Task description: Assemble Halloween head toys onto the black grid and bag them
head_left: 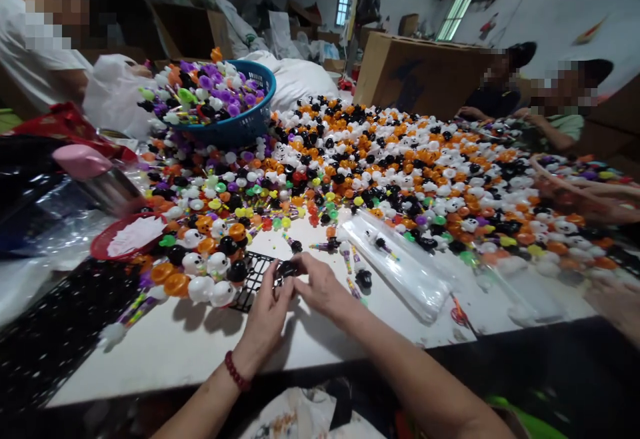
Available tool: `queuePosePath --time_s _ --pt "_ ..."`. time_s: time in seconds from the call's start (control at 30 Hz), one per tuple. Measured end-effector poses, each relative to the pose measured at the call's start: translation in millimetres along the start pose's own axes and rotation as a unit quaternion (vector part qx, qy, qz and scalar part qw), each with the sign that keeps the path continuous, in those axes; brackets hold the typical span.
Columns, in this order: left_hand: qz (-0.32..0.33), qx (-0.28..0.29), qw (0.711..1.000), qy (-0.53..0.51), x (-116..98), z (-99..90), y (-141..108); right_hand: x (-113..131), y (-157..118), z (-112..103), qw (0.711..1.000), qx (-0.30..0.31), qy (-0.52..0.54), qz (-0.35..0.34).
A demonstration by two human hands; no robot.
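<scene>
My left hand (pixel 270 299) and my right hand (pixel 317 282) meet over the white table (pixel 320 339). Between their fingertips is a small black piece (pixel 287 269), gripped by both. A red bead bracelet circles my left wrist. Just left of the hands lies a black grid rack (pixel 253 282), with white, orange and black round-headed toys (pixel 218 263) beside and on it. Right of my right hand are loose tubes with coloured candy (pixel 353 287), another black piece (pixel 363 279) and a stack of clear plastic bags (pixel 400 265).
A large heap of small toys (pixel 400 152) spreads behind. A blue basket (pixel 260 105) of toys stands back left, near a red dish (pixel 107 239) of paper slips. Scissors (pixel 463 315) lie right. Other people sit around; a co-worker's hand (pixel 617 302) is at the right edge.
</scene>
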State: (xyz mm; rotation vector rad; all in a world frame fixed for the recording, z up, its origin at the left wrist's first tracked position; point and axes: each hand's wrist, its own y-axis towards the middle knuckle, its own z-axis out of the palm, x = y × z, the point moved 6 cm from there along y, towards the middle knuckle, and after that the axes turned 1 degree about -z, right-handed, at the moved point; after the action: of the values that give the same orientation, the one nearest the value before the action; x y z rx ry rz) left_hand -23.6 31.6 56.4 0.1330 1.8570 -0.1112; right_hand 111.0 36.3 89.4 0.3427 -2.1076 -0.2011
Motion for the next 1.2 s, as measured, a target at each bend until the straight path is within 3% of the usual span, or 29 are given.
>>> queuePosePath --time_s 0.13,0.27,0.5,0.6,0.77,0.97,1.2 --pt "-0.027 -0.016 0.999 -0.037 8 12.2 7 15 -22 4 0.994 0.010 -0.091 -0.062" --pt "-0.045 0.022 0.999 -0.019 18 17.1 -5 16 -56 -24 0.979 -0.033 -0.191 -0.065" --pt "0.039 0.096 0.990 0.100 22 33.2 -26 -18 -149 -90 0.944 -0.146 -0.291 0.048" --pt "0.090 0.115 0.982 0.119 18 41.9 -26 -39 -171 -105 0.931 -0.180 -0.304 0.095" --pt "0.113 0.117 0.980 0.119 17 43.5 -24 -59 -163 -96 0.931 -0.176 -0.302 0.106" --pt "0.095 0.106 0.985 0.096 16 37.6 -26 -61 -143 -72 0.935 -0.157 -0.308 0.080" --pt "0.069 0.120 0.986 0.093 17 40.4 -23 -46 -122 -55 0.974 -0.165 -0.131 0.083"
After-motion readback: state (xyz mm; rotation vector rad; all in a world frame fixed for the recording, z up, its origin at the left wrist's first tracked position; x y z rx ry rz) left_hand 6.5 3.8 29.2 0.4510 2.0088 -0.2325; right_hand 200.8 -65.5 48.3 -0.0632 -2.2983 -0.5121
